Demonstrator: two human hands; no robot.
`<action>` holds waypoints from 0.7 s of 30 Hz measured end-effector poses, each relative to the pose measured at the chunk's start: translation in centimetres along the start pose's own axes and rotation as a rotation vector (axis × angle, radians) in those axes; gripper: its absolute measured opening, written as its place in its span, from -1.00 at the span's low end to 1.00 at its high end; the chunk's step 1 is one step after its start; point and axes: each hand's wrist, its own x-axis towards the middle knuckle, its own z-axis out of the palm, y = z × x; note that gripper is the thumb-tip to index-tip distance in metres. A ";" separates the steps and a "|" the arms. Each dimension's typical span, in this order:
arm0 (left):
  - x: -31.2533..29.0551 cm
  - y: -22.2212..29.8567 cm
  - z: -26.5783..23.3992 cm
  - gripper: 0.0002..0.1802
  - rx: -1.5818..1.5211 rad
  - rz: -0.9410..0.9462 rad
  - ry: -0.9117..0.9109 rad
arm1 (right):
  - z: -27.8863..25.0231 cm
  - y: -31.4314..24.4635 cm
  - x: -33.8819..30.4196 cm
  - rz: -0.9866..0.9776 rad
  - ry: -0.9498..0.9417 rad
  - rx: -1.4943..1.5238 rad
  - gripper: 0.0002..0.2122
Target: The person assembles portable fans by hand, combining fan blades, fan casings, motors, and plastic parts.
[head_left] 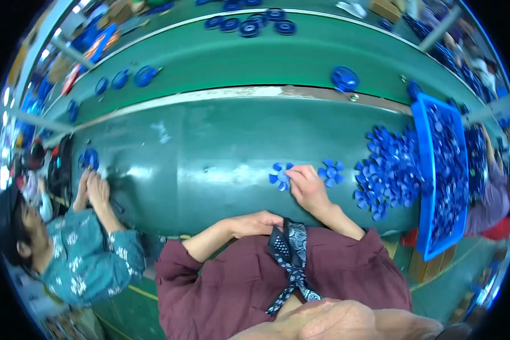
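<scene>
Your right hand [307, 187] pinches a blue fan wheel [280, 175] flat on the table [209, 164]; a second wheel [330, 172] lies just beside. Left hand [255, 222] rests loosely closed, empty. A careless sweep could knock that neighbour away.

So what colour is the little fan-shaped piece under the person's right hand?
Blue. The fan-shaped piece under the right hand shows plainly against the green table in the head view.

- Two loose blue fan-shaped pieces on the green table: one [280, 175] under the right hand [307, 187], one [331, 172] just beside it.
- One heap of blue pieces [388, 170], too many to count.
- One blue bin [425, 170].
- Two people in view.
</scene>
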 end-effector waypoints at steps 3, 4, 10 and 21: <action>0.3 1.2 -0.5 -0.81 0.057 0.004 0.096 | -1.3 0.0 -0.2 0.041 -0.054 -0.063 -0.73; 0.3 1.5 -1.0 -0.79 0.066 -0.020 0.108 | -1.8 0.1 -0.4 0.053 -0.044 -0.070 -0.73; -0.2 3.9 -3.7 -0.79 0.127 0.051 0.443 | -4.9 -1.4 0.4 0.048 -0.316 -0.147 -0.60; 3.2 0.7 -6.2 -0.87 0.649 0.453 1.052 | -3.3 -1.2 2.3 0.132 -0.384 -0.221 -0.52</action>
